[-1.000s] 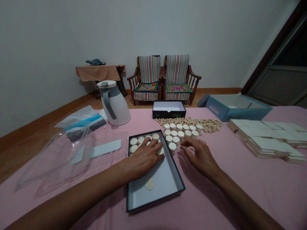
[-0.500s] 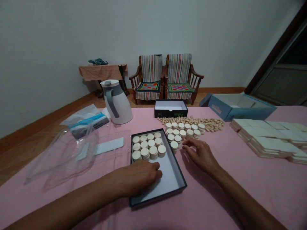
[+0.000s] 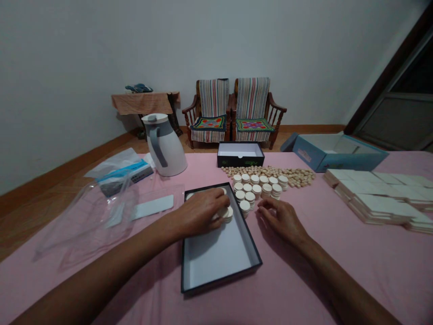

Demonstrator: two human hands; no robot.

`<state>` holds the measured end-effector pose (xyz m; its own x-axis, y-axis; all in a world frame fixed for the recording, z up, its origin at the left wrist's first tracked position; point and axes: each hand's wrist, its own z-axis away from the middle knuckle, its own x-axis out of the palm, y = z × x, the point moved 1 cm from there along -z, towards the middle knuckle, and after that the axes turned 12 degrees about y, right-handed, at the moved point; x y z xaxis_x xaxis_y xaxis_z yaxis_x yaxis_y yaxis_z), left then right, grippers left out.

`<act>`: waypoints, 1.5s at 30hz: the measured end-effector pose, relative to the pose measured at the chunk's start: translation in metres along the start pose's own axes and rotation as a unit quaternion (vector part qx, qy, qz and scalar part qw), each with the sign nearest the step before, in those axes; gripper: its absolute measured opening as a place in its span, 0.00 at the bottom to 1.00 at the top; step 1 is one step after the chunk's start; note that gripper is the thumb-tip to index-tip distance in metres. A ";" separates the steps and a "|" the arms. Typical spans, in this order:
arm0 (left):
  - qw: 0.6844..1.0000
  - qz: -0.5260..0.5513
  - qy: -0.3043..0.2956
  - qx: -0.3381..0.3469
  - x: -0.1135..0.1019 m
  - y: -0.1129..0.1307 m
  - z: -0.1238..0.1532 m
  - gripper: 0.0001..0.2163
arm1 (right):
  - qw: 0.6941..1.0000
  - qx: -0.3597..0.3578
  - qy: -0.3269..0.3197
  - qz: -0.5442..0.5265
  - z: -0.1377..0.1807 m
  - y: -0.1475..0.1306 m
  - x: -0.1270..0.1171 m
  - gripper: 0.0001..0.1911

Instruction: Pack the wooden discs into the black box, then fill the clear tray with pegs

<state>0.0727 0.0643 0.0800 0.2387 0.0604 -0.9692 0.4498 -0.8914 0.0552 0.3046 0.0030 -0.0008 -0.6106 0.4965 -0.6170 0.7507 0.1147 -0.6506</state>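
Note:
My left hand (image 3: 203, 211) reaches over the far part of a shallow black-rimmed tray (image 3: 223, 257) with a white floor. Its fingers are curled around pale round wooden discs (image 3: 229, 214) stacked there; the hand hides most of the stacks. My right hand (image 3: 283, 220) rests on the pink cloth to the right of the tray, fingers loosely bent and apart, nothing visible in it. Just beyond its fingertips stand several more stacks of discs (image 3: 256, 191), beside the tray's right edge.
Small wooden pieces (image 3: 267, 171) lie behind the disc stacks. Farther back are a black box (image 3: 241, 161) and a blue box (image 3: 333, 160). Square wooden tiles (image 3: 385, 203) are piled right. To the left stand a white jug (image 3: 172, 155), clear plastic packaging (image 3: 91, 225) and a blue-and-white packet (image 3: 125, 174).
My left hand has moved forward from the tray's middle onto the disc stacks at its far end. The tray floor shows more now. My right hand has stayed almost still.

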 end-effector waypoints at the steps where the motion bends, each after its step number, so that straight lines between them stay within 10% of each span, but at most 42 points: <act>1: 1.000 0.004 0.006 -0.007 0.003 -0.004 -0.004 0.10 | 1.000 0.000 -0.001 0.004 0.000 0.000 0.000 0.10; 36: 0.999 0.021 0.045 -0.014 0.041 -0.010 -0.013 0.12 | 1.000 -0.009 -0.012 0.017 0.002 0.010 0.005 0.09; 45: 0.936 0.121 0.313 -0.108 0.017 -0.015 0.029 0.12 | 0.999 0.001 0.004 0.037 0.000 0.006 -0.002 0.08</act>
<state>0.0449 0.0653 0.0552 0.7832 0.1797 -0.5952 0.4648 -0.8051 0.3685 0.3108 0.0026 -0.0037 -0.5511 0.5106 -0.6600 0.7935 0.0759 -0.6038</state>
